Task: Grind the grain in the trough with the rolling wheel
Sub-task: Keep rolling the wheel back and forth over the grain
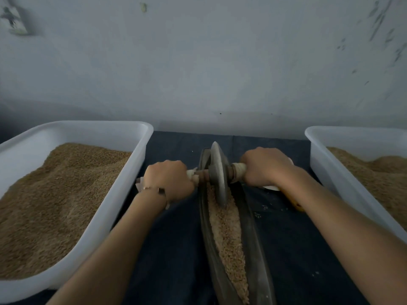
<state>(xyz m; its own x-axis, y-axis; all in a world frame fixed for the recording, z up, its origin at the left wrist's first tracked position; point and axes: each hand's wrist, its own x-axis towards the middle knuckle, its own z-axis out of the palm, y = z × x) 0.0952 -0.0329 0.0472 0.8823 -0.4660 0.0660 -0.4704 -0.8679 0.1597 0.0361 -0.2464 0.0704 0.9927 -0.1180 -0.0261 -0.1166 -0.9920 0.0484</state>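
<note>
Nearest the camera, the dark trough [253, 249] holds coarse grain [226, 234] that looks mostly whole, so the grinding seems early with much left. Farther up, the rolling wheel [218, 172] sits in the trough's far part on the grain. The left hand [168, 180] and right hand [264, 167] each grip an axle end. No writing or labels are readable anywhere.

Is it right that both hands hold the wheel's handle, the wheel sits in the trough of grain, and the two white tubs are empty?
Not quite. The head view shows both white tubs hold grain. The rest stands: both hands grip the handle, and the wheel sits in the trough.
</note>
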